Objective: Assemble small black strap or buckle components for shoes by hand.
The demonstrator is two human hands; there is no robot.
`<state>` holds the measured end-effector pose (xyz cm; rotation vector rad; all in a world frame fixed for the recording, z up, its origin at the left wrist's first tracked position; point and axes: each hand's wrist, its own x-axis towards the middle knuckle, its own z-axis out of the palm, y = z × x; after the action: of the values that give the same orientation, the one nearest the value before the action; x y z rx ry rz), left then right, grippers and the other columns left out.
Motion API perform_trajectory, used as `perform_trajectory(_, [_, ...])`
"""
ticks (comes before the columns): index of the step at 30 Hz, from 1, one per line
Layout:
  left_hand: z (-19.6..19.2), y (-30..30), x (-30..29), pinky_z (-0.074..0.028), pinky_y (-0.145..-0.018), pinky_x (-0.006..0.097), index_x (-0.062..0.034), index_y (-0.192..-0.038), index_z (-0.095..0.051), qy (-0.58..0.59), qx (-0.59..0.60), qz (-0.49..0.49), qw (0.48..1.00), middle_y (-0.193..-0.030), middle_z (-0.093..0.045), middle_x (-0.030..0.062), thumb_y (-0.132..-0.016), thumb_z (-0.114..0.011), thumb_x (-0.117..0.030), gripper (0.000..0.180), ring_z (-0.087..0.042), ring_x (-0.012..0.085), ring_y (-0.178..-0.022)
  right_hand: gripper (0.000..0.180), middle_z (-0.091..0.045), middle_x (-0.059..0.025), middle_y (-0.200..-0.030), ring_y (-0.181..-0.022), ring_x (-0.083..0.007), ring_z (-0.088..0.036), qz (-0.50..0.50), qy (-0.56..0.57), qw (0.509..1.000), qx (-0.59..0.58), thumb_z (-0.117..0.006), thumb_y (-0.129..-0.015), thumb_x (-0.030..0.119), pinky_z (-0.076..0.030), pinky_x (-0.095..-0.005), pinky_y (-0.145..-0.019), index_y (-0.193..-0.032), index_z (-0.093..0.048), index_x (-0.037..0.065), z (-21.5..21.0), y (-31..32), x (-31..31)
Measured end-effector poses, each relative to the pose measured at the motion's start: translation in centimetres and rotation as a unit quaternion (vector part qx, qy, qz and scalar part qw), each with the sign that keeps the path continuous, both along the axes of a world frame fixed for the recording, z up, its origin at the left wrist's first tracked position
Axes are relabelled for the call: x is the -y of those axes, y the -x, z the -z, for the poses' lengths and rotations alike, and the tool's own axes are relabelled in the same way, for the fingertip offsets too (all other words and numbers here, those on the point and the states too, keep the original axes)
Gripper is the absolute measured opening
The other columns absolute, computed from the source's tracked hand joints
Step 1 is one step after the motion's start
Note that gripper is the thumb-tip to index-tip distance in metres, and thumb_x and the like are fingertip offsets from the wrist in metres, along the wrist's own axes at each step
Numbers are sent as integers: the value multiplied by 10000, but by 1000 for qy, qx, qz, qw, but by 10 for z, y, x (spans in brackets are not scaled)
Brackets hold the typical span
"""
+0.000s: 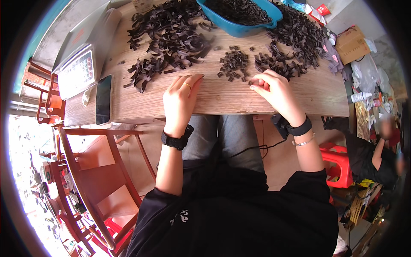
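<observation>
Black shirt (239, 214) cloth filled the foreground, nearest the camera. Leftmost, a reddish-brown wooden chair (98, 182) stood beside the counter (218, 98), whose pale wood-grain top carried a grey device with a keypad (79, 68) and a dark-screened phone (104, 100). Toward the right stood a red stool (341, 165), then a cardboard box (352, 44) past the counter's end, and another person (368, 154) in dark clothing showed near the rim.

Across the counter's left half lay a tangled heap of long strips (180, 34), dark brown, flat and ribbon-like. Of the hands, the left hand (202, 77) had its fingers bent and thumb drawn close to them; whether it gripped anything could not be told. Toward the middle, short dark pieces (234, 63) lay in a loose little pile, below a blue basin (239, 30) full of dark bits. The right hand (251, 83) was nearly closed, thumb and fingertips pinching one small dark piece (250, 82) just beside that pile. Farther right spread a curled mass of dark strips (299, 36).
</observation>
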<state>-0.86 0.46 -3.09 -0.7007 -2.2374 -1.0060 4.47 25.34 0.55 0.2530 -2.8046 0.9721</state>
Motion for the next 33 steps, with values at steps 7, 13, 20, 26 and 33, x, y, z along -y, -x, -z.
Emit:
perform_trajectory(7, [-4,-1,-3,-502,-677,335,-65,-968,-681,-2,42,5,999,-774,-635,83,-776,-653,-16,200,-609,259,-720,145,-600,-67,-749,-643,-189,-615,17,-25,998,-56,-705,-776,100,-495,-291,-596,-849,-607,22,7,2,8])
perform_trajectory(13, [-18,-6,-19,-525,-755,322,-74,-907,-698,-23,-23,67,997,-886,-688,74,-736,-705,12,191,-662,250,-868,151,-628,-18,-810,-732,-70,-602,-10,399,916,32,-691,-804,16,-498,-218,-662,-902,-578,2,19,8,42])
perform_trajectory(20, [-13,-9,-15,-515,-650,303,-69,-915,-684,-20,-48,118,992,-892,-680,53,-657,-706,36,279,-645,207,-756,149,-663,-94,-848,-798,-152,-657,-72,532,842,52,-617,-857,-17,-536,-277,-752,-978,-529,-22,29,7,62])
perform_trajectory(26, [-14,-6,-13,-509,-630,309,-108,-941,-670,4,-70,121,990,-920,-662,7,-604,-695,-29,347,-624,186,-759,153,-666,-103,-839,-803,-162,-670,-41,505,861,47,-616,-838,-54,-530,-265,-746,-962,-529,-35,19,4,65])
perform_trajectory(33, [-10,-6,-15,-508,-633,310,-108,-929,-668,5,-78,121,990,-892,-661,6,-597,-698,-29,342,-625,186,-769,169,-666,-104,-838,-806,-132,-665,-56,482,873,44,-616,-834,-66,-539,-237,-714,-980,-534,-45,23,1,65])
